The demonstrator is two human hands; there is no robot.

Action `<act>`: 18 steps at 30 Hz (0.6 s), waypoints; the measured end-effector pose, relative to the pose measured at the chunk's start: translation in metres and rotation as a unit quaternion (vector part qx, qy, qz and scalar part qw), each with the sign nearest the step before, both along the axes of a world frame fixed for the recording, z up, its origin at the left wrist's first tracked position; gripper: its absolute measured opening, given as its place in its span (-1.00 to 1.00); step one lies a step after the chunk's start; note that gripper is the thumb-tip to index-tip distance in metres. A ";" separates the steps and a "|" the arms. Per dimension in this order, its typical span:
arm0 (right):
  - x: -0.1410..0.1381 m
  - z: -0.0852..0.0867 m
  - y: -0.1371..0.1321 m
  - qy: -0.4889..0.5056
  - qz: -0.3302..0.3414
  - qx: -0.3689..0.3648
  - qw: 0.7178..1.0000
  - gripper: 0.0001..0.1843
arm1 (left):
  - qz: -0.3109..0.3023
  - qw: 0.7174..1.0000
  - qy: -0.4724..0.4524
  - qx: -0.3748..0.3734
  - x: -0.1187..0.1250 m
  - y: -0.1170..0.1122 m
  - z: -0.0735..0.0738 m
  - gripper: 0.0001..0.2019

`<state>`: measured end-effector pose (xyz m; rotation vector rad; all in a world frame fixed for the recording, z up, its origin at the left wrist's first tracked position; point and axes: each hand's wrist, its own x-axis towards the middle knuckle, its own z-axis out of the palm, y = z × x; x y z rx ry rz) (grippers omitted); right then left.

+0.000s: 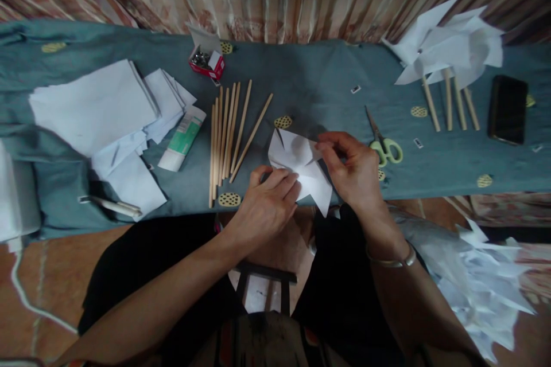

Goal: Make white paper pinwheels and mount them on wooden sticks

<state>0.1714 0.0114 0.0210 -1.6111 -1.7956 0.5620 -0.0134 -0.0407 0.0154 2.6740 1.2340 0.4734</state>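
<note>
A white paper pinwheel (307, 169), cut into and partly folded, lies at the front edge of the cloth-covered table. My left hand (271, 198) rests on its lower left part, fingers curled and pressing the paper near the middle. My right hand (350, 166) pinches the upper right corner between thumb and finger. Scissors with pale green handles (385, 146) lie just right of my right hand. To the left are several thin wooden sticks (226, 132), one set apart at a slant. The fingertips of my left hand are partly hidden.
Left: stacked white paper (94, 103), a green-and-white glue stick (183, 137) and a pen (112, 205). Behind the sticks stands an open red box (207, 63) of small metal pieces. Right: finished pinwheels on sticks (447, 49) and a black phone (508, 109). A bag of paper pieces (477, 281) sits below.
</note>
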 end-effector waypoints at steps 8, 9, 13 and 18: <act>-0.014 0.002 0.027 0.017 0.036 -0.064 0.997 -0.70 | -0.004 1.000 0.011 0.007 0.000 0.001 0.001 -0.82; -0.018 0.005 0.030 -0.008 0.048 -0.063 0.997 -0.70 | -0.004 1.000 0.011 0.007 0.000 0.001 0.001 -0.82; -0.026 0.010 0.035 -0.038 0.101 -0.079 0.991 -0.75 | -0.001 1.000 0.018 0.003 0.000 0.000 0.000 -0.83; -0.023 0.009 0.033 -0.016 0.120 -0.087 0.989 -0.80 | -0.001 1.000 0.018 0.001 0.000 -0.001 0.000 -0.81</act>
